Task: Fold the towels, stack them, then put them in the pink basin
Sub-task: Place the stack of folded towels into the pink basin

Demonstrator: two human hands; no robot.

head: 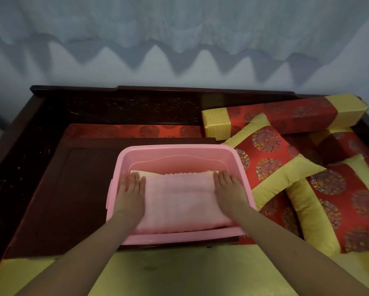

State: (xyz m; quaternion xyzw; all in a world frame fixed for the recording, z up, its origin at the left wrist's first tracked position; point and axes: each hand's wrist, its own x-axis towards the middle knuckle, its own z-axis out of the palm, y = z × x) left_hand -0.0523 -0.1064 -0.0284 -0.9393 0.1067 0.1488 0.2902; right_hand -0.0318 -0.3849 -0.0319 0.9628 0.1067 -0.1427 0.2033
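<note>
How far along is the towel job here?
Done: the folded pink towel lies on a cream towel inside the basin. In hand: left hand and right hand press flat on its ends. Left: only letting go; no loose towels show.

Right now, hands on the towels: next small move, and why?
Probably lift both hands straight out. The left hand and right hand lie flat on the pink towel, already folded inside the pink basin over a cream towel; the stack looks settled.
</note>
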